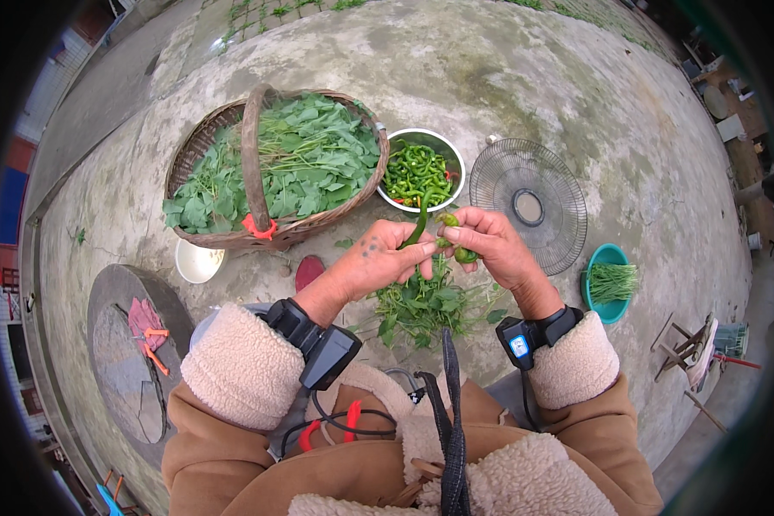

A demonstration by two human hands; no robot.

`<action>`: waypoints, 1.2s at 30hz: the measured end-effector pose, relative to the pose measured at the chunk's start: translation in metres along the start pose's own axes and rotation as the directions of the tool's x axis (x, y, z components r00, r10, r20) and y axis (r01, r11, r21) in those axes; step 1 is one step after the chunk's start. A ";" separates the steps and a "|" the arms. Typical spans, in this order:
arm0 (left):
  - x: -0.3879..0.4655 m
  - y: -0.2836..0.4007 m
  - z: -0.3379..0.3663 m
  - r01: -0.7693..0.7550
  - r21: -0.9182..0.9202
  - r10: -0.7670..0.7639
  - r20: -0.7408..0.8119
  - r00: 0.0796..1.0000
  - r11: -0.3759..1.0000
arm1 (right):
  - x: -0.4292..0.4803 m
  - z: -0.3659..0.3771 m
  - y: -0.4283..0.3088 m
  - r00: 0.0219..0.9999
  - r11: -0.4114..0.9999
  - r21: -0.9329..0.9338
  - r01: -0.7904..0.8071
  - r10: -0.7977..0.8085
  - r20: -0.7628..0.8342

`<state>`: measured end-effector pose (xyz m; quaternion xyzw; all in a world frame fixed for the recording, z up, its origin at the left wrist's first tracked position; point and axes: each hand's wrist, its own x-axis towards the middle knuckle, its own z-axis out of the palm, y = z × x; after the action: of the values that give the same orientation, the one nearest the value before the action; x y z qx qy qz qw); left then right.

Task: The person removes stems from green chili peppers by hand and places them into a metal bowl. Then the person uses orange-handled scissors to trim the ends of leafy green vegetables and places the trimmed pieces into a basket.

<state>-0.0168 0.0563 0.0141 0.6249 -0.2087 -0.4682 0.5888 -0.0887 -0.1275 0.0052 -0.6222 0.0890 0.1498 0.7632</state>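
My left hand [380,258] grips a long green chili pepper [422,216], its curved tip pointing up and away from me. Close beside it, my right hand [493,245] pinches several small green peppers [466,255] between thumb and fingers. The fingertips of both hands meet or nearly meet at one small pepper. Beyond them stands a metal bowl [459,161] with many green chili peppers [416,171] and a few red ones in it. Under my hands, leafy green stems [419,313] lie on the concrete floor, partly hidden by my fingers.
A wicker basket [187,138] of leafy greens [322,151] stands at the far left, before a white bowl [200,261]. Orange-handled scissors [155,358] and a pink cloth [143,317] rest on a stone slab [119,380]. Rightward are a fan grille [555,174] and a teal basin [613,314].
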 end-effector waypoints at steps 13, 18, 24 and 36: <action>0.000 -0.004 0.001 -0.003 0.106 0.006 -0.030 1.000 0.994 | -0.002 0.009 -0.003 0.999 0.993 -0.117 -0.011 0.005 -0.049; 0.000 0.000 0.002 0.006 0.090 -0.004 -0.026 1.000 0.996 | -0.002 0.010 0.000 0.997 0.998 -0.067 0.013 -0.018 -0.069; -0.001 0.003 0.003 -0.008 0.086 0.010 -0.021 1.000 0.996 | 0.001 0.007 0.001 1.000 0.998 0.055 -0.006 0.005 0.009; 0.004 -0.012 0.008 -0.006 0.280 0.073 -0.228 0.971 0.960 | 0.003 0.023 0.017 0.960 0.973 -0.185 0.141 -0.180 -0.216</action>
<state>-0.0248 0.0512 0.0023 0.7482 -0.2132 -0.3448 0.5252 -0.0927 -0.1016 -0.0068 -0.7027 0.1135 0.0205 0.7021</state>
